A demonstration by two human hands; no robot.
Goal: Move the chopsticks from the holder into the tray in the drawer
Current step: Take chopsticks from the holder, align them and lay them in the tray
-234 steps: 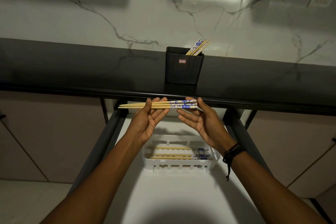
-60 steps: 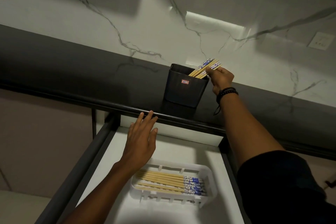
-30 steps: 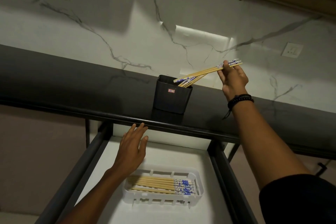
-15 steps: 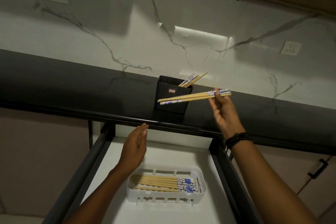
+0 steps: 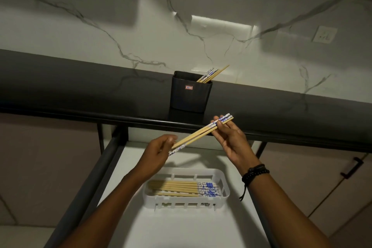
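Two chopsticks [image 5: 201, 134] held slantwise over the open drawer [image 5: 181, 227], well above the tray [image 5: 225, 189]. Right hand [image 5: 231, 141] pinching the upper ends between thumb and fingers; left hand [image 5: 159, 153] closing around the lower ends, fingers curled, grip looking light. Pair lying head to tail, it seems (one blue-patterned end up by the right hand, another down by the left). More chopsticks leaning in the black holder [image 5: 190, 91] on the tabletop [image 5: 80, 86], a neat row already flat in the tray, patterned ends to the right.

Likely trouble from here:

- Loose pinch at either end, so one stick sliding out during the lowering, landing on the drawer floor beside the tray or dropping past the drawer edge.
- Mismatched ends left uncorrected, spoiling the row's common direction; flipping one stick in mid-air a probable moment for a drop.
- Steep tilt kept on the way down, lower tips catching the tray's slotted wall or jabbing the laid row and knocking it askew.
- Release from too high, sticks bouncing and crossing the others.

Levelling first, then lowering close before letting go, probably the safer course.
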